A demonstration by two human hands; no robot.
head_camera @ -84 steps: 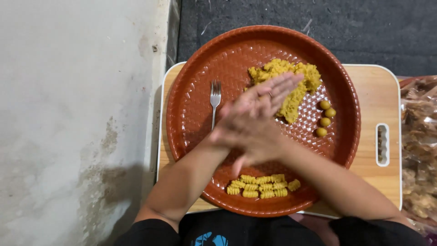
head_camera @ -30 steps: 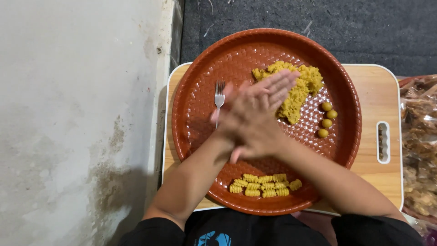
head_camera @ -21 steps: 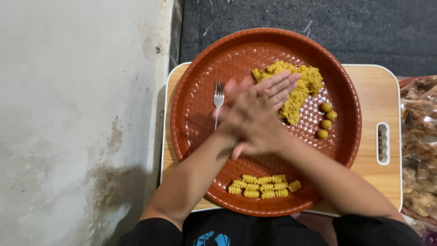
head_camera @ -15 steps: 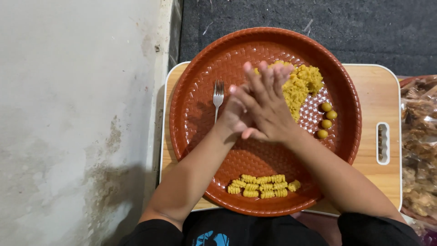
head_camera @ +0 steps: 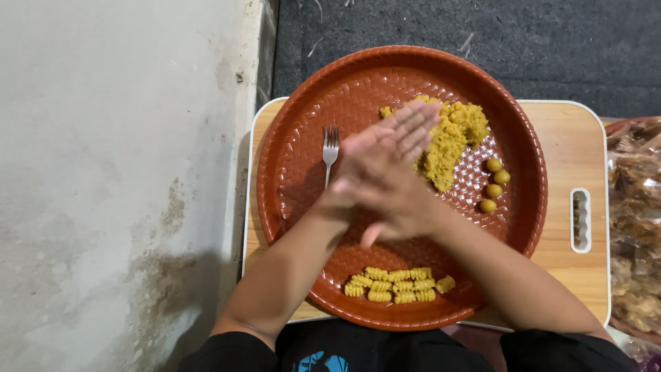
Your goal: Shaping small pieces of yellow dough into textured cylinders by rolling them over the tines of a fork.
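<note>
Two hands pressed palm to palm over the middle of a round brown tray [head_camera: 296, 200] with a woven pattern. Whatever sits between the palms is hidden; cannot tell whether they are clamped on a bit of dough or simply flat together.

Far to the left of the hands: a stained pale wall [head_camera: 117, 179]. Just left of them, a metal fork [head_camera: 330, 148] lies on the tray, tines pointing away from the person, handle running under the left hand.

Left hand [head_camera: 358, 182] sits underneath, fingers pointing up and to the right. Right hand [head_camera: 406, 200] lies across it on top, fingers crossing toward the left.

Just beyond the fingertips: a heap of yellow dough [head_camera: 451, 138], crumbly and moist-looking. Judged soft, light, and easily squashed; likely a little sticky. Best taken as a small pinch off the edge of the heap with the fingertips.

Below the hands, toward the person: a double row of small ridged yellow pieces [head_camera: 399, 284]. These look fragile; the ridges would flatten under pressure, so lift by the ends, lightly.

Right of the hands: three small yellow dough balls [head_camera: 494, 184] in a line, touching or nearly so. Round, so may roll.

Under the tray: a wooden board [head_camera: 571, 151] with a handle slot. Farther right, clear bags of brownish food [head_camera: 637, 227]. Dark mat [head_camera: 551, 48] beyond.
</note>
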